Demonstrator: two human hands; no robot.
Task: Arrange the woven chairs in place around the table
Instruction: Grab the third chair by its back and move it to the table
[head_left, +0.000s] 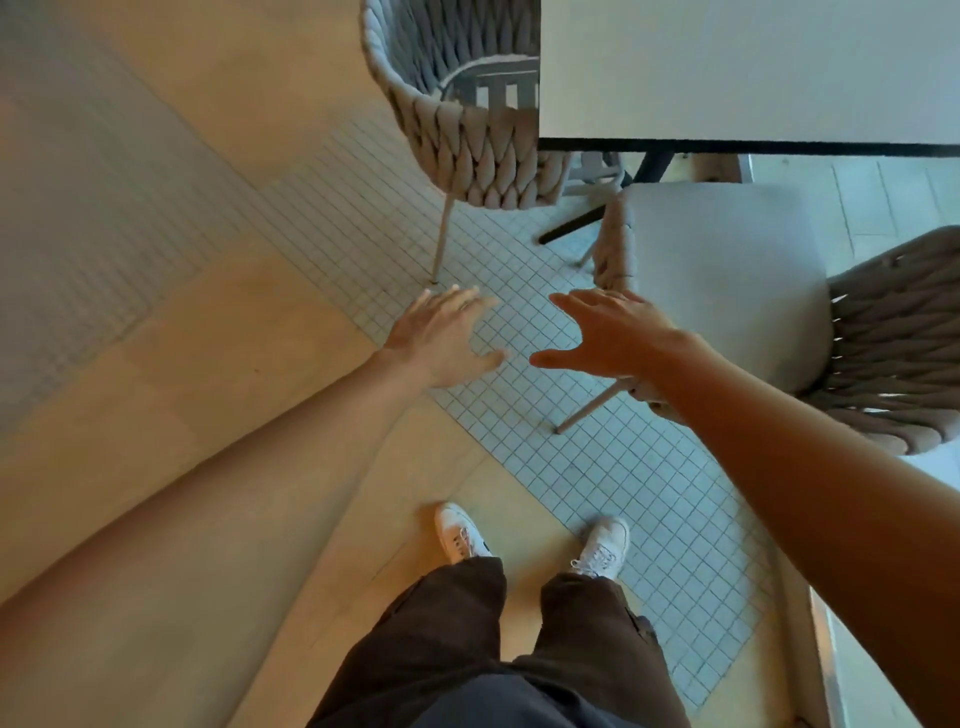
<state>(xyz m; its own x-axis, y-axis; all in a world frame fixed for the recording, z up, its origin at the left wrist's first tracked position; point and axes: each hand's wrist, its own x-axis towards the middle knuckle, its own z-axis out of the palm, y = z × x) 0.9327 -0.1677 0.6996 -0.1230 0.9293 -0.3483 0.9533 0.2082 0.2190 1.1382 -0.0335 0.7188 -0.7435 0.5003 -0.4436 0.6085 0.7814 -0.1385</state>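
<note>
Hands hang empty over the floor: the left hand (444, 340) and the right hand (605, 335) are both flat with fingers spread, near each other, gripping nothing. One woven chair (467, 130) is tucked at the left edge of the white table (748, 67), its rope back facing out and its seat partly under the tabletop. A second woven chair (779, 301), with a pale seat cushion, stands off the table's near edge, turned sideways and not pushed in. Its front corner is just beside the right hand. White sneakers (600, 548) stand where the wood floor meets a band of small tiles (519, 447).
</note>
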